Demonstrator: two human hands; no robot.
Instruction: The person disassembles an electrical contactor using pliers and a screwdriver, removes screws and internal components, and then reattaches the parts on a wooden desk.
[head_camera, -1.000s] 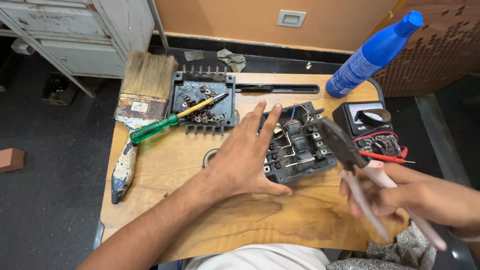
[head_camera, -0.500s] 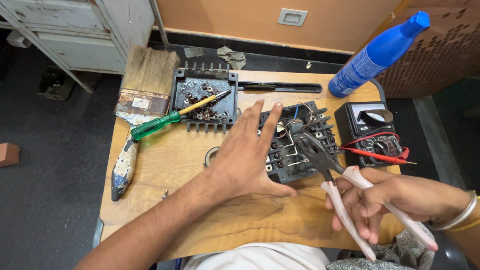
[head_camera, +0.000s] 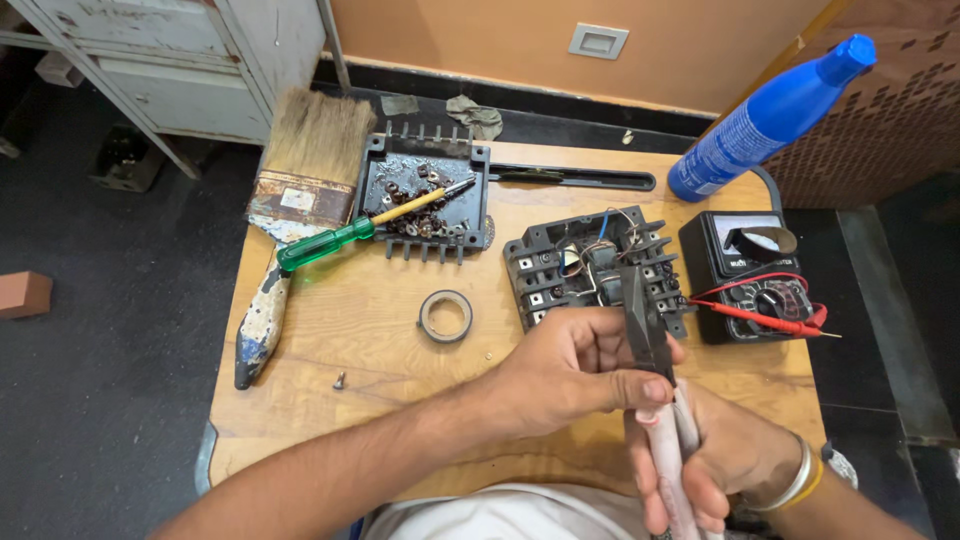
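Note:
Both hands hold a pair of pliers (head_camera: 643, 318) with dark jaws and pale pink handles, upright over the table's front edge. My left hand (head_camera: 565, 375) pinches it at the joint between thumb and fingers. My right hand (head_camera: 720, 465), with a bangle on the wrist, is wrapped around the handles lower down. The jaws look closed and point at a black electrical module (head_camera: 580, 262) with small wires inside, which lies just beyond my hands.
On the wooden table (head_camera: 330, 420) lie a black tray of screws (head_camera: 400, 170), a green-handled screwdriver (head_camera: 335, 240), a worn paint brush (head_camera: 295, 205), a tape roll (head_camera: 446, 315), a loose screw (head_camera: 340, 380), a multimeter (head_camera: 745, 270) with red probes and a blue bottle (head_camera: 770, 115).
My left hand left the black module and closed on the pliers' joint. The pliers' handles came together and the tool swung upright. My right hand drew in towards my body.

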